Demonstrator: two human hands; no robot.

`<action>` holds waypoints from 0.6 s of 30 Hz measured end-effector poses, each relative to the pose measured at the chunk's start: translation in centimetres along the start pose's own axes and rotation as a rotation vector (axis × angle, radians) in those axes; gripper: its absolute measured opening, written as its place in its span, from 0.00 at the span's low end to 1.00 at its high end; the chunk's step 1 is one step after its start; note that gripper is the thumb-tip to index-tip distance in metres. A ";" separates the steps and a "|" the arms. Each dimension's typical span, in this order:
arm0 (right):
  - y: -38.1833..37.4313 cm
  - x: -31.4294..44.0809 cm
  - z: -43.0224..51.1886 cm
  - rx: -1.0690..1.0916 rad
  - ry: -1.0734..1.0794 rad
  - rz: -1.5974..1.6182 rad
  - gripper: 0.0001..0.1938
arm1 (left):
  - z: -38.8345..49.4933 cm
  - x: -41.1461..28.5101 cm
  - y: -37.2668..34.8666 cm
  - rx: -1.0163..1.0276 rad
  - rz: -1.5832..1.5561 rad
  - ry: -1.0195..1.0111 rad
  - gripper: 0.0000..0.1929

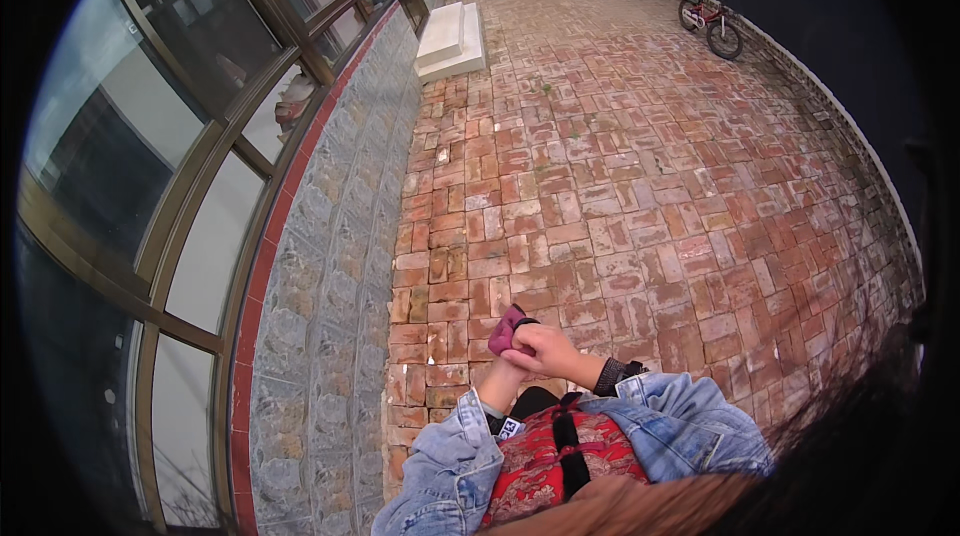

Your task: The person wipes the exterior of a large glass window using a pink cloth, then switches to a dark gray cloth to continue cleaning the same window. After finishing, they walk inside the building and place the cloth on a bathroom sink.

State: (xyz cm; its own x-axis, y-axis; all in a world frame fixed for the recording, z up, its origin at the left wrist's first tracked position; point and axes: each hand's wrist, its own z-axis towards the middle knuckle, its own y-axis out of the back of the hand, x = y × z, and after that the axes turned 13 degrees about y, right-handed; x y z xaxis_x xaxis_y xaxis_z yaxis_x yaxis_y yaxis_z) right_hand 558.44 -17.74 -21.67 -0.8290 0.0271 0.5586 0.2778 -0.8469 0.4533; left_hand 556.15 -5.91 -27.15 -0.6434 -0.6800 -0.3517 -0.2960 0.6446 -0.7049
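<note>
A purple fabric piece (507, 330), possibly a glove, covers the end of my left forearm, so the fingers of my left hand are hidden. My right hand (547, 351) lies across the left wrist with its fingers curled at the lower edge of this fabric. A dark edge or band (526, 322) shows beside the right knuckles. Both hands are close together before my body, above the brick paving (600, 236). Denim jacket sleeves (450, 453) end below the wrists, and a dark wristband (616, 373) circles the right one.
To the left runs a grey stone-faced wall (322, 266) with a red tile ledge (251, 326) under framed windows (202, 266). Pale steps (452, 41) jut out farther ahead. A small red bicycle (711, 20) stands by the right-hand edging (810, 78).
</note>
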 end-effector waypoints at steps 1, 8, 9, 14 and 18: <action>-0.2 -2.3 1.7 0.156 0.147 -0.048 0.16 | 2.4 -2.2 -0.1 0.012 0.001 -0.004 0.13; 4.1 -28.7 11.2 -0.239 -0.610 0.344 0.31 | 23.0 -20.0 -2.5 0.058 0.072 -0.125 0.13; 4.8 -32.2 13.0 -0.240 -0.775 0.519 0.37 | 25.9 -23.3 -3.5 0.180 0.140 -0.138 0.13; 9.4 -45.7 20.6 -0.112 -0.895 0.740 0.27 | 38.5 -36.9 -8.3 -0.035 0.123 -0.135 0.08; 12.6 -57.8 25.9 -0.555 -0.891 0.597 0.17 | 49.1 -46.9 -10.6 -0.113 0.028 -0.148 0.11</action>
State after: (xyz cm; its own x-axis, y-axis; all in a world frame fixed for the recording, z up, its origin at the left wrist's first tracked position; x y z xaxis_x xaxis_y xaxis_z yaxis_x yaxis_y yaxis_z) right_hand 622.44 -16.23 -30.21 0.0457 -0.2748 0.9604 0.0750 -0.9578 -0.2776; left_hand 624.06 2.01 -33.45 -0.5438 -0.6999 -0.4631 -0.3619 0.6935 -0.6230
